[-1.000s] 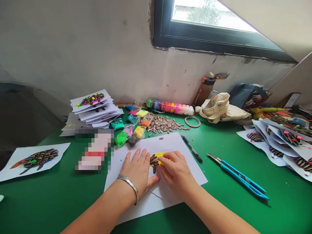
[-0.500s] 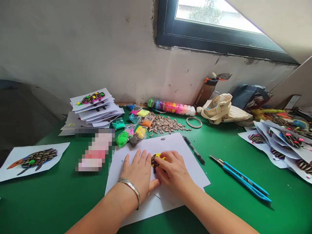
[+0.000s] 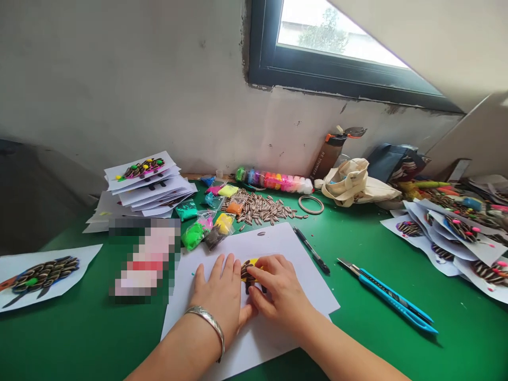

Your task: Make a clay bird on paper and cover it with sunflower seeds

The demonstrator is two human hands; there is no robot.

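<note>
On the white paper (image 3: 301, 286) in front of me is a small yellow shape (image 3: 253, 262) with dark striped seeds on it. My left hand (image 3: 220, 291) lies flat on the paper at its left, fingers spread, a silver bangle at the wrist. From the right, my right hand (image 3: 278, 286) reaches over the shape with bent fingers, its index fingertip at the seeds and its thumb just below. Whether a seed is between those fingertips is too small to tell. A loose seed (image 3: 261, 233) lies near the paper's top edge.
Behind the paper are clay packets (image 3: 194, 235) and a seed pile (image 3: 264, 207). To the right lie a black pen (image 3: 311, 250), a blue cutter with its blade out (image 3: 391, 296) and stacked seed pictures (image 3: 420, 238). More pictures (image 3: 146, 185) are stacked at the left.
The view has shifted slightly, so the table's things sit a little lower and further left. My right fingers have shifted slightly over the seeds; my left hand stays flat.
</note>
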